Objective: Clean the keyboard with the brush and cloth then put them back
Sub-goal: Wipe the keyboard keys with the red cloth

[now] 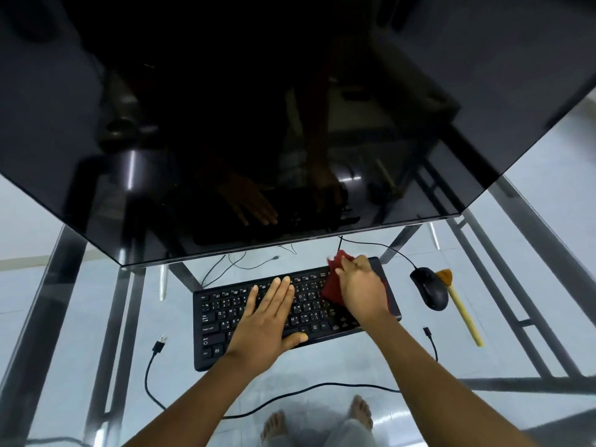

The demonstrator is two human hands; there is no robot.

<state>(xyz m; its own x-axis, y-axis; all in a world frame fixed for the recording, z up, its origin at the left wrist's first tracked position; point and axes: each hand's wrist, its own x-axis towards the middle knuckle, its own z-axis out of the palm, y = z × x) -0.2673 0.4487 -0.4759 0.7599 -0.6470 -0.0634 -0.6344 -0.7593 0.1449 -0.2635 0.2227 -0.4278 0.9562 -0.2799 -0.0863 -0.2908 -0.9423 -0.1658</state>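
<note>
Keyboard (pixel 219 317) is set on glass desk (pixel 322 366), under the monitor (pixel 258 124). Left hand (pixel 267 321) is laid flat on the middle keys, fingers straight and together (thumb at the front edge). Red cloth (pixel 332 285) is gripped by curled fingers of right hand (pixel 361 288) and pressed on the keyboard's right end. Brush (pixel 461 308) is laid on the desk just right of mouse (pixel 430 288).

A home computer corner: a glass counter (pixel 338 362) on a metal frame (pixel 109 333) carries a big dark monitor (pixel 258 108), keyboard (pixel 213 317), mouse (pixel 430 288) and loose cables (pixel 159 344) (bare feet (pixel 274 425) on pale tiles (pixel 29 221) show through the glass).
</note>
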